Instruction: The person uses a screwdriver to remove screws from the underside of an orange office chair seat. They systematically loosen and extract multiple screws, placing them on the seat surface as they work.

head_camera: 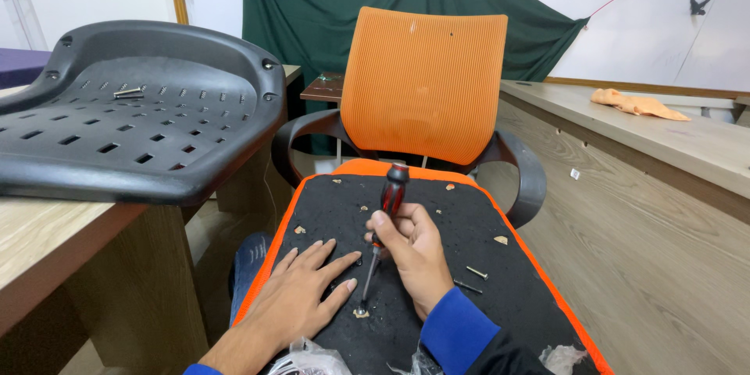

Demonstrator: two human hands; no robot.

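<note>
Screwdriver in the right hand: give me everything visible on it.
The screwdriver has a red and black handle, likely plastic, and a thin metal shaft. It stands nearly upright, tilted slightly, handle top away from the person. The right hand wraps the lower handle and upper shaft. The tip meets the black seat underside at a small fitting; the left hand lies flat beside it. What the tip engages is too small to tell.

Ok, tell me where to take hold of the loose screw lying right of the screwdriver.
Pinch the loose screw across its shank near the middle, coming straight down from above. It lies flat on the black seat underside, clear of the right hand.
</note>
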